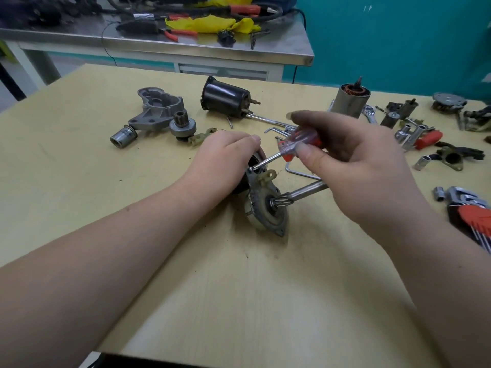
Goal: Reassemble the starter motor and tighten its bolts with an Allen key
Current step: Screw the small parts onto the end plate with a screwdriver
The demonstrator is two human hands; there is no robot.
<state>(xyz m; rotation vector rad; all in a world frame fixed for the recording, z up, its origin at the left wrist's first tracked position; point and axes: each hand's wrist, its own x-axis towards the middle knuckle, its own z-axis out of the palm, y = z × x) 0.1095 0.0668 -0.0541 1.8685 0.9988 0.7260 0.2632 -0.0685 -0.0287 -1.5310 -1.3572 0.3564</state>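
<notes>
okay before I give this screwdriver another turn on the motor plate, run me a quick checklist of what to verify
1. Screwdriver held by right hand: ok.
2. Tip seated at the screw on the end plate: looks ok; the screw head itself is too small to tell.
3. Left hand steadying the motor body: ok, it grips the housing behind the plate.
4. Motor resting on the table: ok.
5. Plate flush against housing: cannot tell, the left hand hides the joint.
6. Allen key set within reach on the right: ok.
</notes>
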